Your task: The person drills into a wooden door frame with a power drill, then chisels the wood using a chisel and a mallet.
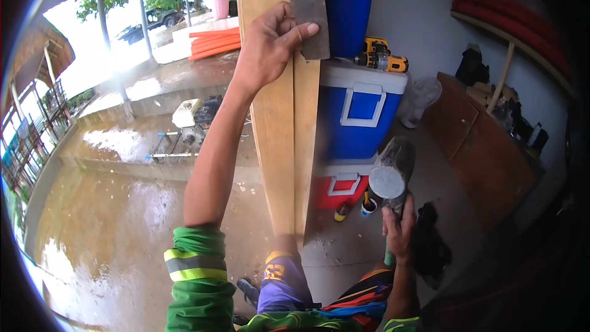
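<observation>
My left hand [269, 43] is raised and closed on a flat grey metal plate [314, 32], thumb across its face. The plate lies over the upper part of a tall wooden piece [270, 129], seen edge-on with a seam down its length. Lower on the right, my right hand [401, 226] grips a mallet [388, 182] with a dark thick head and a round pale face turned toward me. The mallet is apart from the wood. My fingers partly hide its handle.
Blue coolers [359, 107] and a red cooler [335, 192] are stacked right of the wood, with a yellow drill [384, 61] on top. A brown cabinet [470, 141] stands farther right. Wet floor [117, 209], an engine [195, 114] and orange pipes [214, 43] are left.
</observation>
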`<state>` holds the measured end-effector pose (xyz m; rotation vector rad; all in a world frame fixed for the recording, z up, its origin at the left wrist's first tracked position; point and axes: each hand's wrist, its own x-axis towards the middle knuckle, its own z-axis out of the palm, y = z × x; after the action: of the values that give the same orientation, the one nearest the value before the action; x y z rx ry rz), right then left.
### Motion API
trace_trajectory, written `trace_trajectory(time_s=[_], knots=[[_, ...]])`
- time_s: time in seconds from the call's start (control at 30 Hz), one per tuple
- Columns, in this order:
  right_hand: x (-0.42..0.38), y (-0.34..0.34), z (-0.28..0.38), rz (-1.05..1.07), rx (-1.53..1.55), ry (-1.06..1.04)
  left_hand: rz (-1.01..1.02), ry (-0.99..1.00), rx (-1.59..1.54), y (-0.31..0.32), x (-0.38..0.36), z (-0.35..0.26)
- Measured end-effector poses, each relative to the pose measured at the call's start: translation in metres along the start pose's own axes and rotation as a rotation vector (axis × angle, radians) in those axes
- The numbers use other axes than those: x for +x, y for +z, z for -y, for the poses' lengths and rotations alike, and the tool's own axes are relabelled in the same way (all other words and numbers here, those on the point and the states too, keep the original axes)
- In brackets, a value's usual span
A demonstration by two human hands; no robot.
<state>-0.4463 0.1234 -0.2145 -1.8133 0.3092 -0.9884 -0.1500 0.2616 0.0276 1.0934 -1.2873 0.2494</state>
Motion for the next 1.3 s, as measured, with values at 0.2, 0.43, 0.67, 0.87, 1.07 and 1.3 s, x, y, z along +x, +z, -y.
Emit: trace_trajectory(time_s=[0.2, 0.43, 0.67, 0.87, 1.07, 1.3], knots=[[0.018, -0.011, 0.017, 0.024, -0.123, -0.119, 0.056, -0.007, 0.307, -0.007, 0.004, -0.009], [0.019, 0.017, 0.007, -0.010, 0.115, -0.125, -0.123, -0.227, -0.250, 0.056, -0.113, -0.017], [0.015, 0.065, 0.017, -0.177, 0.357, -0.132, -0.357, -0.383, -0.505, 0.132, -0.210, 0.004], [0.017, 0.052, 0.049, -0.221, 0.393, -0.067, 0.132, 0.216, 0.868, 0.098, -0.232, -0.001], [0.030, 0.045, 0.081, -0.002, 0.594, 0.090, 0.343, 0.350, 0.604, 0.073, -0.176, -0.002], [0.058, -0.011, 0.114, 0.021, 0.153, -0.080, 0.018, 0.427, 0.521, 0.000, -0.031, -0.028]])
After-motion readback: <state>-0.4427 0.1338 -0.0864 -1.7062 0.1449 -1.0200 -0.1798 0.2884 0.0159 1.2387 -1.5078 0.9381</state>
